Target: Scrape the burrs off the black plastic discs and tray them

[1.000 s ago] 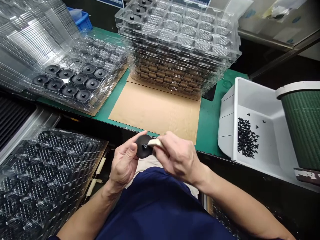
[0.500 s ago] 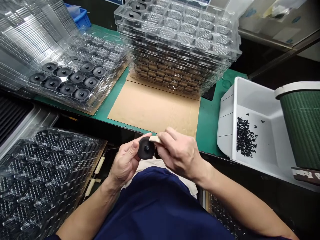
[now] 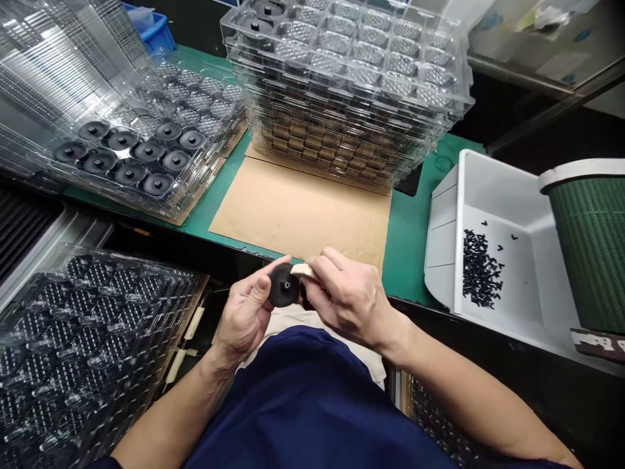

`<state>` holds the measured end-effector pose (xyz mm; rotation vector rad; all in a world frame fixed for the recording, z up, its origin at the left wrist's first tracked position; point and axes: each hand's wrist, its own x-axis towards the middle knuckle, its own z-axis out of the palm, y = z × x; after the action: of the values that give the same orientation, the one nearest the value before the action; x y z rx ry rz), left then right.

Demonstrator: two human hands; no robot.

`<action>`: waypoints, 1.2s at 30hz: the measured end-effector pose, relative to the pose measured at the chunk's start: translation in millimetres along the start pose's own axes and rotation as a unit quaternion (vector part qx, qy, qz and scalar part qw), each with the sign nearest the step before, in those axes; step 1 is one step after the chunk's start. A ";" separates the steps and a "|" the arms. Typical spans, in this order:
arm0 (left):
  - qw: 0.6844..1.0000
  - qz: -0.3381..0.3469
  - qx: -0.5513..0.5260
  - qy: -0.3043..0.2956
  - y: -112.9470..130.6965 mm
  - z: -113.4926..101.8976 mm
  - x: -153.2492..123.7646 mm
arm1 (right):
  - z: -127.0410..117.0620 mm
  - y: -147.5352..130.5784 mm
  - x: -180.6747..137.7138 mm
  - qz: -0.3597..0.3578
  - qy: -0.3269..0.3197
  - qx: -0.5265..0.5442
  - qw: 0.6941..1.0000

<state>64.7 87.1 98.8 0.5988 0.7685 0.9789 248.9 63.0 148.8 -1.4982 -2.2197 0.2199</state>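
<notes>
A round black disc-shaped part (image 3: 278, 294) with a short stub at its centre is gripped by its edge in my left hand (image 3: 245, 311), thumb in front. My right hand (image 3: 350, 296) is closed round a cream-coloured handle (image 3: 303, 270), whose end touches the upper right rim of the disc. Whatever tip that handle carries is hidden. Both hands are above my lap, just off the front edge of the bench. More black discs (image 3: 149, 150) of the same look sit in a clear plastic tray (image 3: 215, 146) on the bench at the left.
A tall stack of clear trays (image 3: 351, 98) stands on cardboard (image 3: 293, 202) on the green bench (image 3: 407, 241). At the right is a white bin (image 3: 512, 286) with small black pieces (image 3: 481, 270), beside a green basket (image 3: 590, 247). Trays (image 3: 92, 326) of parts lie low at the left.
The disc has turned slightly and moved a little up and left in my left hand. My right hand keeps the cream handle against its rim.
</notes>
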 end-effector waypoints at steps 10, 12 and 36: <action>0.996 0.059 -0.026 0.061 2.1 7.1 4.4 | -1.0 -3.6 1.4 0.003 0.003 0.064 0.998; 0.992 0.111 0.006 0.066 -0.6 9.3 1.1 | 2.2 -8.8 -1.9 0.015 0.000 0.147 0.989; 0.998 0.032 -0.043 0.022 5.9 7.2 -4.4 | -0.3 0.0 -2.9 -0.027 0.005 0.093 0.995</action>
<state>66.0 85.0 108.8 0.5315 0.7457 1.0810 250.0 60.3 148.3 -1.3358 -2.1629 0.3901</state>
